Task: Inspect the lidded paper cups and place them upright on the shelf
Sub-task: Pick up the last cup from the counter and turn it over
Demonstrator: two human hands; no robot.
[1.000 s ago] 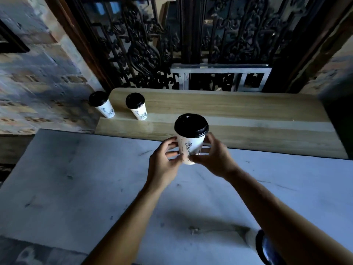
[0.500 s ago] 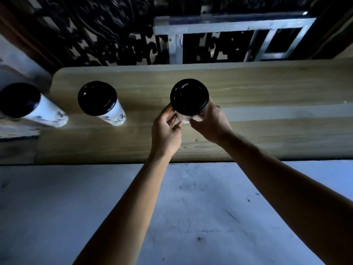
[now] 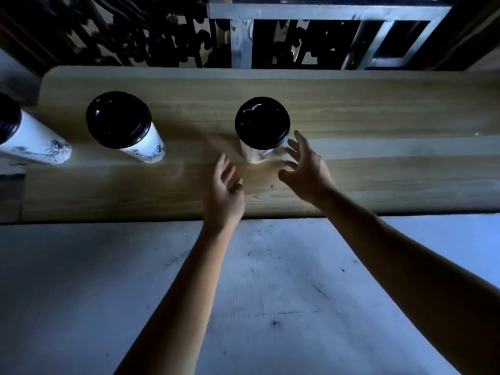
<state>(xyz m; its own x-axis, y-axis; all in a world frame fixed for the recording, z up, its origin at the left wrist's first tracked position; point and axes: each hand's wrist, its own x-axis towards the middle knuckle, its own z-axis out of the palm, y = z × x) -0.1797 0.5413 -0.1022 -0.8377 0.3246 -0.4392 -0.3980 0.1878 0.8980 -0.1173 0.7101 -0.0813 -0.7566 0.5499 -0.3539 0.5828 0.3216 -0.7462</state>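
Three white paper cups with black lids stand upright on the wooden shelf (image 3: 378, 115). The nearest cup (image 3: 262, 125) stands mid-shelf, just beyond my hands. A second cup (image 3: 121, 123) is to its left, and a third cup (image 3: 29, 142) sits at the frame's left edge, partly cut off. My left hand (image 3: 226, 193) is open, fingers spread, a little below and left of the mid cup. My right hand (image 3: 305, 169) is open too, fingers close to the cup's right side but apart from it.
A grey-white marked counter (image 3: 270, 293) lies below the shelf's front edge. Behind the shelf rise a dark ornate iron grille (image 3: 135, 31) and a metal frame (image 3: 324, 12). The shelf's right half holds nothing.
Both hands held the cup and set it down on the shelf; now they have let go and drawn back slightly. The view has moved closer over the shelf.
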